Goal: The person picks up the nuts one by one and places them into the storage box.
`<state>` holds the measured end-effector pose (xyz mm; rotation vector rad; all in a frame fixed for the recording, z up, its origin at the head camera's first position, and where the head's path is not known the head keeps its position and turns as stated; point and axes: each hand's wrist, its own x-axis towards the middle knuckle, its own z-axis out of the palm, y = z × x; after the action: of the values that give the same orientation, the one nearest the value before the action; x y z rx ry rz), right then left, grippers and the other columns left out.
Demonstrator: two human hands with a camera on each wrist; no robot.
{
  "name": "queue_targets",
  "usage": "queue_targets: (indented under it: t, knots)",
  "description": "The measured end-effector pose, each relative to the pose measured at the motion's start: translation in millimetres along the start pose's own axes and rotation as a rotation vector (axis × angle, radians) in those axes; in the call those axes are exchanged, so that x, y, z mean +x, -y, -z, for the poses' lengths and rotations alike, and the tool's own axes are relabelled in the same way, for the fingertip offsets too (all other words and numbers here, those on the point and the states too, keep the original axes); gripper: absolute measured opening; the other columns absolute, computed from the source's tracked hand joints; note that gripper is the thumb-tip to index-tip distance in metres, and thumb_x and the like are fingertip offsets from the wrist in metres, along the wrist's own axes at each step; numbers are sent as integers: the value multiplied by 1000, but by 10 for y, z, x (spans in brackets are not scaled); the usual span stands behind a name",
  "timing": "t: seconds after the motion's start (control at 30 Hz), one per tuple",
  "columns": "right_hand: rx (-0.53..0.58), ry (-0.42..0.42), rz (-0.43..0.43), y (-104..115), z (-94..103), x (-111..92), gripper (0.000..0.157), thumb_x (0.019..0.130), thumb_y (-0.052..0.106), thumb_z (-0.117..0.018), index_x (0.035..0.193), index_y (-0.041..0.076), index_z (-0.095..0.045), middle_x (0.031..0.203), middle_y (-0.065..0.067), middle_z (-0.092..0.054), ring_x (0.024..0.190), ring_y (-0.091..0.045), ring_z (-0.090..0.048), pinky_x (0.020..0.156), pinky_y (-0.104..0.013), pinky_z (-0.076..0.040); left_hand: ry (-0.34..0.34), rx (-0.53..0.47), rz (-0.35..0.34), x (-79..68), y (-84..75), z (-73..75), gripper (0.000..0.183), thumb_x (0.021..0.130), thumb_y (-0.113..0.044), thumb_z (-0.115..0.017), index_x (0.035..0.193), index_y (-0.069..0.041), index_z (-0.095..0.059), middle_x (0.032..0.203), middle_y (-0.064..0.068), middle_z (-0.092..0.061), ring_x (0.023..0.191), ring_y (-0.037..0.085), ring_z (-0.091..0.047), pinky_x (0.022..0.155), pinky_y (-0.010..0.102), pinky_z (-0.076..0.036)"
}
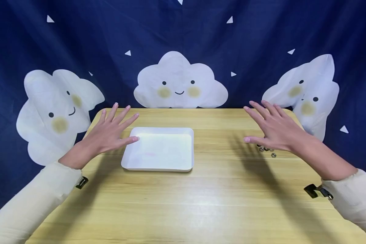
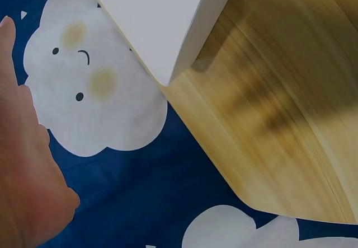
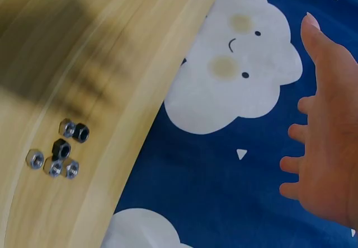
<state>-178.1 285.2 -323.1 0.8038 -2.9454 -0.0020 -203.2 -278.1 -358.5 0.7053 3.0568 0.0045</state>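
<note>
A person's left hand [image 1: 108, 134] and right hand [image 1: 276, 130] were held out above a wooden table [image 1: 201, 206], toward 10 and 2 o'clock of its top, each with straight fingers spread well apart and the thumb pointing inward. A white tray [image 1: 158, 150] lay on the table between 3 and 4 o'clock of the left hand; from the head camera, the left thumb crossed in front of its rim near 10 o'clock. The left wrist camera placed that hand at 8 o'clock and a corner of the tray at 12, with a visible gap between them; the hand was seen side-on there, so that view alone could not tell the spread of its fingers.

Metal nuts [image 3: 61, 149] sat on the table near 6 o'clock of the right hand, partly hidden behind it in the head view. The right wrist camera showed the whole cluster between 8 and 9 o'clock: six nuts, four bright and two dark. In that view the hand stood at 3 o'clock, well apart from them, its fingertips separated.

Only the head camera took in the pale sleeves [image 1: 27, 206] and the black clips [image 1: 82, 182] at their cuffs. A blue curtain [image 1: 183, 30] hung behind, its smiling clouds [image 1: 180, 73] at 9, 12 and 3 o'clock.
</note>
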Motion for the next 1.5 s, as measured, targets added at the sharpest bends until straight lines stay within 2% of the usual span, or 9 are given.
queue_targets:
  t: [0.3,0.87,1.27,1.5]
  knots:
    - [-2,4,-2,94,-36,89,102,89,73,-60,166,19,-21,173,-14,-22,157,-47,-20,124,-68,-17,0,1,-6,12,3,-21,88,95,-76,-48,166,-39,-11,177,4,-1,162,39,12,123,74,-3]
    - [49,9,-21,197,-116,232,104,89,74,-59,166,17,-19,173,-13,-22,158,-45,-20,125,-66,-16,-5,-21,12,-37,22,-107,88,95,-74,-50,166,-34,-18,177,5,-1,162,42,5,122,75,-7]
    - [67,-44,37,333,-305,323,101,89,72,-62,162,9,-30,168,-13,-31,154,-44,-27,124,-63,-23,-29,-10,25,-81,61,-202,87,94,-75,-51,165,-35,-21,176,6,-7,161,45,-3,123,73,-10]
    - [85,-32,38,390,-415,379,101,90,72,-61,162,8,-30,169,-14,-30,155,-42,-27,123,-63,-24,-33,-21,38,-96,86,-287,88,93,-76,-51,165,-35,-22,176,9,-10,161,47,-7,123,72,-11]
